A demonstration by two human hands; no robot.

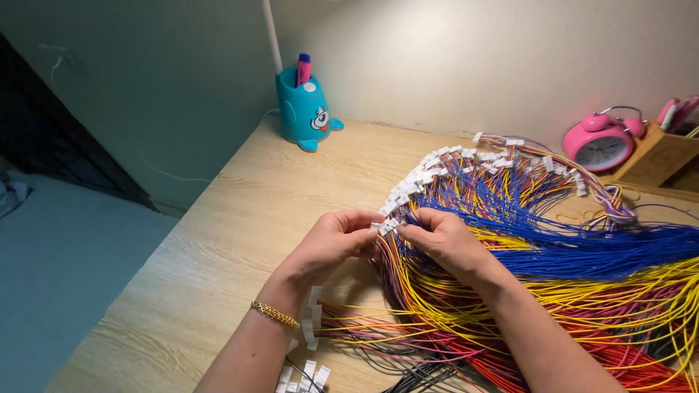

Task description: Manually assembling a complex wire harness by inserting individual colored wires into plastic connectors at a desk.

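While both hands meet over the middle of the desk, the left hand [331, 244] and the right hand [440, 240] pinch the same small white plastic connector [384, 226] between thumb and fingertips, so both grips are closed on it, fingers curled tight. Honestly it's too small to tell whether a wire is going in or the plug is just being lined up.

If you're doing this kind of fiddly bit, I'd say keep the pinch right at the plug body, not on the wire, and hold the piece steady with one hand while the other does the fine work. Thin wires like these kink easily, so no yanking.

That connector sits at the near end of a long curved row of white connectors [437, 161], all little boxy hard plastic pieces. From them fans a big bundle of wires [553, 255], thin, glossy and floppy: blue, yellow, red, some purple and black, spread over the right side of the desk under the right forearm. A few more white plugs [309, 367] lie by the left wrist, which wears a gold bracelet [274, 314].

The desk [211, 269] is pale wood grain, matte. At the back stand a teal cartoon pen holder [302, 109] and a round pink alarm clock [598, 142].
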